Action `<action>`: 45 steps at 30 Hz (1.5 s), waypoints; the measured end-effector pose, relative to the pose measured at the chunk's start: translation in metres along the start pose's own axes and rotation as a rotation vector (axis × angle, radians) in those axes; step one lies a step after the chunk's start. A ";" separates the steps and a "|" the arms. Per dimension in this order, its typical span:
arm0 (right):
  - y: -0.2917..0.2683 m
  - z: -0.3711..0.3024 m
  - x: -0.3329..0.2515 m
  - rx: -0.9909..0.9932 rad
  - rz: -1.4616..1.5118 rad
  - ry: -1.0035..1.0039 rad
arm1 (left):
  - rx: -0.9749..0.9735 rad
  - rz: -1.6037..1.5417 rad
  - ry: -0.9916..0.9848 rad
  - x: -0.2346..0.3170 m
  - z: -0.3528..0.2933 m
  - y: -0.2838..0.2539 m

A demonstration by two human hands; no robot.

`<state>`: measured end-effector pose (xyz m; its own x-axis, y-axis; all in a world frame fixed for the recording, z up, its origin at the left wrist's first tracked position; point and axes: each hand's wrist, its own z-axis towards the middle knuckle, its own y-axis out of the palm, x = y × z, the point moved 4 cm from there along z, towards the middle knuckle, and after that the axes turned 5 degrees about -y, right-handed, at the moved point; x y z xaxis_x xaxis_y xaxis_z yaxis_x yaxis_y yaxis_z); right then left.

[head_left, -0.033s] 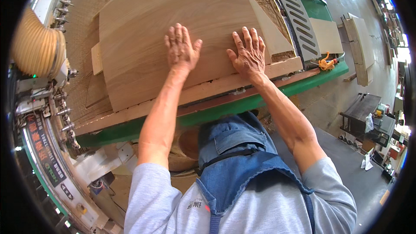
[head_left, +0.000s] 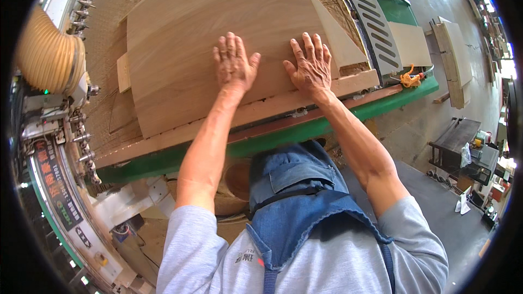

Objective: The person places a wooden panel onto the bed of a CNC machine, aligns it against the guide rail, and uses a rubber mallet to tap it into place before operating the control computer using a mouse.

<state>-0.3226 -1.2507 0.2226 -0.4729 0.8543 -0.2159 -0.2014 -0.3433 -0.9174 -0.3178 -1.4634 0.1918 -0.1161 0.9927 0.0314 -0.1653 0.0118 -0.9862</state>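
A large brown wood-grain panel point(head_left: 185, 27) lies flat on the machine bed before me. My left hand point(head_left: 235, 65) rests palm down on it, fingers stretched out and the thumb pointing right. To its right, my right hand point(head_left: 310, 68) is also laid flat on the panel near its right side, fingers spread. Neither hand grips anything. Along the panel's near edge runs a long wooden strip point(head_left: 218, 129), below both hands. A pale board point(head_left: 332, 32) shows from under the panel's right side, and a small light wood block point(head_left: 124, 73) sits at its left edge.
At the left stands a machine with a yellow ribbed hose point(head_left: 52, 51) and a row of metal tool bits point(head_left: 81, 13). A slotted grey metal plate point(head_left: 370, 19) borders the right. Orange cord point(head_left: 412, 78) hangs at the green bed corner. Stacked boards point(head_left: 455, 62) stand beyond.
My left hand has shifted slightly to the right and down on the panel. The right hand has barely moved, and the panel appears to lie a touch further right.
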 end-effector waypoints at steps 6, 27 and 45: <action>-0.017 -0.036 0.012 -0.051 0.103 -0.091 | 0.065 -0.055 0.041 0.045 -0.035 -0.005; -0.068 -0.510 0.219 -0.428 0.550 0.951 | -0.016 0.081 -0.043 0.046 -0.028 0.009; -0.016 -0.517 0.250 -0.419 0.963 1.173 | -0.044 0.048 -0.256 0.081 -0.029 0.008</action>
<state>0.0060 -0.8296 0.0107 0.6639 0.2705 -0.6972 0.1077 -0.9572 -0.2688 -0.3003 -1.3792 0.1818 -0.3679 0.9297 0.0185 -0.1113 -0.0242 -0.9935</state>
